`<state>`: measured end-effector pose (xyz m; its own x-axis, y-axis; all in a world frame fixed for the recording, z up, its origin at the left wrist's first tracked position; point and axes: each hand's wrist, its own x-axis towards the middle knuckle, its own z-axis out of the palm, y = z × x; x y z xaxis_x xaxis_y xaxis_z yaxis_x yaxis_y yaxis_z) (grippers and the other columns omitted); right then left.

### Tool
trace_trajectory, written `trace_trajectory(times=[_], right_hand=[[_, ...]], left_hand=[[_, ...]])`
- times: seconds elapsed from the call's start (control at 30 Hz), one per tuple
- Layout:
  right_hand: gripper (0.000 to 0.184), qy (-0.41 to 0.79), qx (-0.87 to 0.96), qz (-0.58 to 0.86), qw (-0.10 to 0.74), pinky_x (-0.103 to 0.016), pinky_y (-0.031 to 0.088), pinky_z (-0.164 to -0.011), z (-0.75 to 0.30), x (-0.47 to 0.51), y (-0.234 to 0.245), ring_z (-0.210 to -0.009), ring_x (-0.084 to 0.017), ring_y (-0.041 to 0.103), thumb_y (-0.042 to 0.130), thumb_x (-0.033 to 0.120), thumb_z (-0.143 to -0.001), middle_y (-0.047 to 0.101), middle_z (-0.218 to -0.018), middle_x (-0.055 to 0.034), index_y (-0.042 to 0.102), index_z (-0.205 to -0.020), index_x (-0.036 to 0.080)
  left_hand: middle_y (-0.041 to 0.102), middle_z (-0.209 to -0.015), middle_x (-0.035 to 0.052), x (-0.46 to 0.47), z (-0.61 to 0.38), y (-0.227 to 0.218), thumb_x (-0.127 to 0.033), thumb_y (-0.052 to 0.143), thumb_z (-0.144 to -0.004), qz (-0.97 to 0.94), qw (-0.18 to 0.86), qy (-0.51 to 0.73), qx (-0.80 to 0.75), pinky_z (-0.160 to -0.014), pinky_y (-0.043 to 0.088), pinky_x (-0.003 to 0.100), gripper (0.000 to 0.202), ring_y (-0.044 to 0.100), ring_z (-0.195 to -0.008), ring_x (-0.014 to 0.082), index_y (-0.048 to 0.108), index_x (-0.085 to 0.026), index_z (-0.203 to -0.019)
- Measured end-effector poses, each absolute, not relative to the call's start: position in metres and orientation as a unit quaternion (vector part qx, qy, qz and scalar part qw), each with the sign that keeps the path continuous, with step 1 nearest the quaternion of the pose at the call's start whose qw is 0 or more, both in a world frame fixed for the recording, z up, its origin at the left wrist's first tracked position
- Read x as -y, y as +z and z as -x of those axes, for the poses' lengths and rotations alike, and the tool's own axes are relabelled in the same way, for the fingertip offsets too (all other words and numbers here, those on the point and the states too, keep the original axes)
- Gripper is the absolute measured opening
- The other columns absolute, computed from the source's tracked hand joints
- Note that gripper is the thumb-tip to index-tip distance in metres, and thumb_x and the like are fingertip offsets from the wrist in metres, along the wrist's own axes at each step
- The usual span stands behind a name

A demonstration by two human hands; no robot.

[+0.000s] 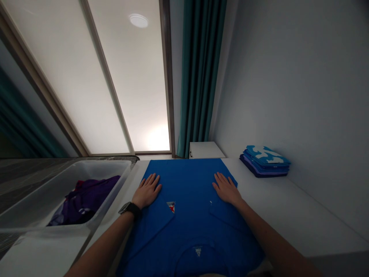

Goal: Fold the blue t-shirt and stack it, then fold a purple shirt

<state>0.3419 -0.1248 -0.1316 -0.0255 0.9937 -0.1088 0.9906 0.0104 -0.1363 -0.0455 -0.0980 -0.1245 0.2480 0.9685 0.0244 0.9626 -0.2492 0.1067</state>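
Note:
A blue T-shirt (190, 219) lies spread flat on the white table, its collar toward me and its hem at the far side. A small red-and-white triangular logo shows on the chest. My left hand (147, 190) rests palm down near the shirt's left edge, fingers stretched out; a dark watch is on that wrist. On the opposite side, my right hand (226, 187) lies flat near the right edge with its fingers extended. Neither hand grips anything. The shirt's lower shoulder area runs out of the bottom of the view.
At left stands a translucent plastic bin (113, 192) with purple and red clothing (83, 198) inside. A stack of folded clothes (265, 161) in blues and purple sits at right by the wall. Beyond the table are a small white cabinet (206, 150) and a teal curtain (201, 77).

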Motion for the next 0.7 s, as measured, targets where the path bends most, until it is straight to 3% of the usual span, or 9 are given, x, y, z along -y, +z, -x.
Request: trace_trajectory(times=[0.23, 0.47, 0.7], right_hand=[[0.072, 0.089, 0.711, 0.698, 0.007, -0.046, 0.003, -0.119, -0.343, 0.122, -0.134, -0.148, -0.021, 0.005, 0.010, 0.056, -0.096, 0.010, -0.161, -0.0050, 0.015, -0.154, 0.014], [0.066, 0.094, 0.708, 0.700, 0.016, -0.046, 0.008, -0.119, -0.346, 0.095, -0.125, -0.146, -0.023, 0.016, 0.017, 0.049, -0.097, 0.025, -0.158, -0.0079, 0.030, -0.151, 0.014], [0.063, 0.104, 0.739, 0.664, 0.047, -0.043, 0.011, -0.118, -0.339, 0.052, -0.126, -0.145, -0.024, 0.021, 0.021, 0.048, -0.096, 0.029, -0.157, -0.0072, 0.035, -0.149, 0.016]], left_hand=[[0.023, -0.159, 0.0055, 0.097, 0.046, -0.123, -0.053, 0.021, -0.097, -0.788, 0.057, 0.040, -0.611, -0.118, 0.015, 0.046, 0.063, 0.018, -0.147, 0.0235, 0.029, -0.022, -0.151], [0.052, -0.142, 0.0090, 0.073, 0.041, -0.095, -0.048, 0.027, -0.096, -0.770, 0.050, 0.075, -0.632, -0.108, 0.032, 0.049, 0.054, 0.043, -0.133, 0.0281, 0.050, -0.022, -0.137], [0.056, -0.136, 0.0101, 0.023, 0.049, -0.093, -0.034, 0.037, -0.091, -0.764, 0.021, 0.097, -0.637, -0.105, 0.035, 0.045, 0.045, 0.047, -0.127, 0.0276, 0.055, -0.021, -0.130]])
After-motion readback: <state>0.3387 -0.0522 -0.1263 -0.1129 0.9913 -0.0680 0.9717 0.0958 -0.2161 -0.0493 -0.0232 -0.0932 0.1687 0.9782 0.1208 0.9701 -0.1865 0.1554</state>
